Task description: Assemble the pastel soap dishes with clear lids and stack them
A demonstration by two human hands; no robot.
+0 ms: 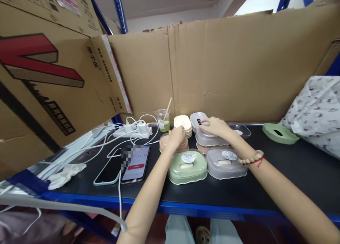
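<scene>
My left hand (177, 136) is over a pink box (162, 145), its fingers curled at the front of a stack of cream-coloured pieces (183, 120). What those fingers hold, if anything, is hidden. My right hand (216, 127) reaches over a grey lidded box (211, 139), fingers stretched out toward a grey piece with a dark slot (196, 117). Nearer to me sit a green box with a clear lid (187, 171) and a similar grey box (225, 168), each bearing a round white label. Part of another pink piece (202, 148) shows beneath the grey stack.
Two phones, one dark (111, 171) and one with a lit screen (135, 164), lie left beside a power strip (143, 130) and tangled cables. A cup of green drink (163, 120) stands behind. Rightward are a clear lid (243, 130), green slotted piece (280, 133) and patterned bag (316, 113).
</scene>
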